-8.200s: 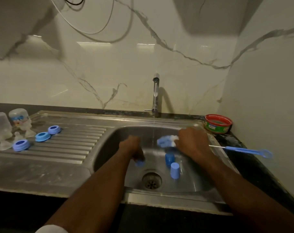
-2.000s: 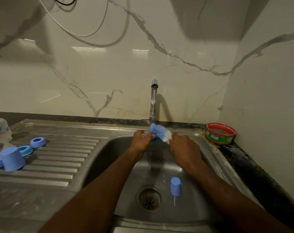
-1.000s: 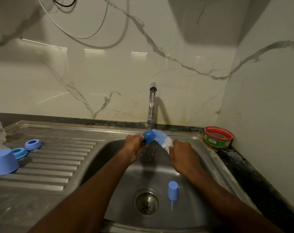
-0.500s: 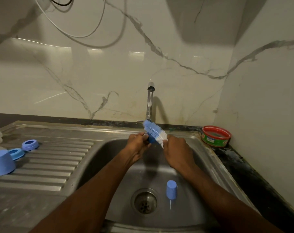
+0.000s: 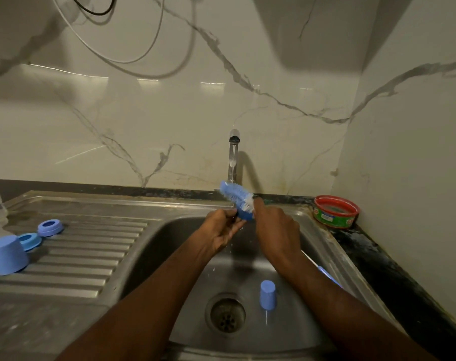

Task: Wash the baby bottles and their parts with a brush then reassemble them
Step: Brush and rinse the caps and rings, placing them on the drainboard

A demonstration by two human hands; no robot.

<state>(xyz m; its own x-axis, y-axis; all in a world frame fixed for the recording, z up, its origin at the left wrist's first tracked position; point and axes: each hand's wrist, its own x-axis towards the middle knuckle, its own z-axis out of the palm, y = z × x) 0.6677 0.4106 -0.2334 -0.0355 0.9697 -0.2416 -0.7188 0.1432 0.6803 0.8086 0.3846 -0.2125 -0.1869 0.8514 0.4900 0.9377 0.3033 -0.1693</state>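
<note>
- A small blue plastic cap [image 5: 268, 294] stands upside down on the steel sink basin [image 5: 185, 256] floor beside the round drain [image 5: 227, 314], below and nearer than both hands.
- The left hand [image 5: 221, 230] curls its fingers around a small dark-blue bottle part [image 5: 244, 216], pinching it at the fingertips.
- The right hand [image 5: 276, 230] grips the bottle brush's handle, its fingers wrapped round it; the blue-and-white bristled bottle brush [image 5: 236, 195] head juts up past the fingertips, touching the part.
- Left of the fingers, on the ridged drainboard [image 5: 91, 246], sit a larger blue cap [image 5: 7, 255] and two blue screw rings [image 5: 50, 227].
- Beyond the fingers rises the chrome tap [image 5: 232, 157]; far right sits a red-rimmed green tub [image 5: 335, 211].
</note>
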